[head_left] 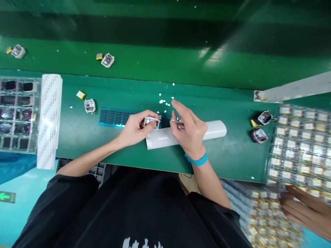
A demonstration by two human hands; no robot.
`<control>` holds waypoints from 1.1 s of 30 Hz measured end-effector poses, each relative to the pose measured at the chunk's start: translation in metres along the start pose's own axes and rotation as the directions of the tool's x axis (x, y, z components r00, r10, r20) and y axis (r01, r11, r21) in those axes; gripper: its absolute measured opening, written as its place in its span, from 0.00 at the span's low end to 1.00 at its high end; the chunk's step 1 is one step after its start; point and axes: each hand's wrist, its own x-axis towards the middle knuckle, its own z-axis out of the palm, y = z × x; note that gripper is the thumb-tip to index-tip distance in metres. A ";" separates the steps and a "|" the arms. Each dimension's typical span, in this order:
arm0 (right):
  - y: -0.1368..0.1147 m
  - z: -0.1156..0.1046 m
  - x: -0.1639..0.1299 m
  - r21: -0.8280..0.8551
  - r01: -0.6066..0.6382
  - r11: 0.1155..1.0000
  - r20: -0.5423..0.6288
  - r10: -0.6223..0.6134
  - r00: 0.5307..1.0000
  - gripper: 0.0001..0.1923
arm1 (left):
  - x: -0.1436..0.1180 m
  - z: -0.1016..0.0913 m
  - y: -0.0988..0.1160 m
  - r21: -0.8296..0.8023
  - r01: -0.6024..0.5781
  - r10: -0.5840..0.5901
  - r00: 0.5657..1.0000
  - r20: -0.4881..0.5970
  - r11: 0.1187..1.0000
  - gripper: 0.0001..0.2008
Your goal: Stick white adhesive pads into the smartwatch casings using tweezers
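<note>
My left hand (137,127) grips a small white smartwatch case (152,122), open with its inner electronics showing, thumb across its front. Just to the right, my right hand (190,129) is closed around slim metal tweezers (178,122), largely hidden by the fingers; their tip points toward the case without touching it. Beneath the right hand lies a curled sheet of glossy white backing paper (214,131). A blue slotted strip (113,117) extends from behind my left hand. Several tiny white bits (162,101) are scattered beyond the hands.
More opened cases with yellow batteries lie left (90,106), on the back ledge (108,60) and right (259,135). A clear tray of watch parts (38,113) and a printed white strip (49,120) stand left. Right are battery-filled trays (297,148), another person's hand (305,210) and a metal bracket (292,88).
</note>
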 end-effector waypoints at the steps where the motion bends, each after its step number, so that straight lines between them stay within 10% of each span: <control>1: 0.001 0.000 0.000 -0.008 -0.009 1.000 0.029 0.009 1.000 0.26 | 0.000 0.000 -0.001 -0.005 0.002 -0.002 1.000 0.002 1.000 0.09; 17: -0.003 0.006 -0.011 -0.029 0.260 0.965 0.109 -0.256 0.961 0.20 | -0.005 0.008 -0.002 -0.003 -0.046 0.046 0.998 -0.043 0.999 0.09; 24: -0.011 0.004 -0.010 -0.084 0.285 0.955 0.158 -0.269 0.950 0.22 | -0.007 0.010 -0.005 0.085 -0.227 0.239 0.957 -0.164 0.970 0.08; 33: -0.007 -0.004 -0.009 -0.121 0.346 0.931 0.235 -0.312 0.921 0.20 | -0.007 0.004 -0.002 0.223 -0.302 0.325 0.942 -0.077 0.927 0.04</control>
